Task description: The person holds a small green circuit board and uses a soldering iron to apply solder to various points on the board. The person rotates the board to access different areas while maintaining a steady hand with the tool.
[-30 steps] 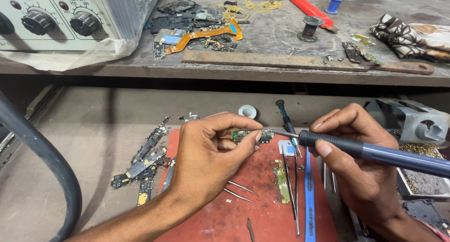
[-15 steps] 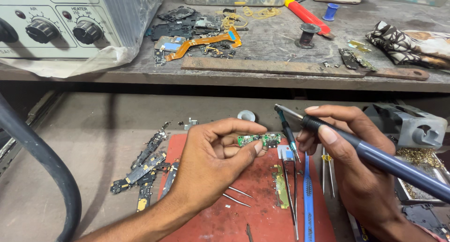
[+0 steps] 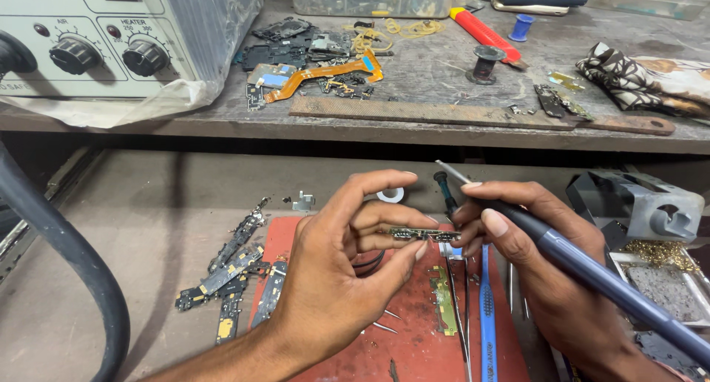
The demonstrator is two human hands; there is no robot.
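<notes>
Small green circuit strip [image 3: 423, 235] pinched by left hand [image 3: 336, 278] fingertips, bridging across to right hand [image 3: 551, 271]. Right hand gripping blue soldering iron [image 3: 592, 275], tip raised just above strip.

Small electronics repair workshop, phone-board work by the look of the parts. Worn grey bench [image 3: 444, 71] at 12 o'clock, scratched and dusty, littered with stripped circuit boards and an orange flex cable [image 3: 325, 73]. Hot-air rework station [image 3: 89, 42] at 10 o'clock: beige box, two black knobs, thick black hose [image 3: 66, 256] trailing down to 8 o'clock. Long rusty file [image 3: 473, 114] along the bench edge. Solder spool [image 3: 485, 64] at 1 o'clock. Red work mat [image 3: 414, 345] at 6 o'clock (tweezers and a blue brush lying on it). More narrow boards [image 3: 229, 275] scattered at 7 o'clock. Grey metal holder [image 3: 643, 204] at 3 o'clock.
</notes>
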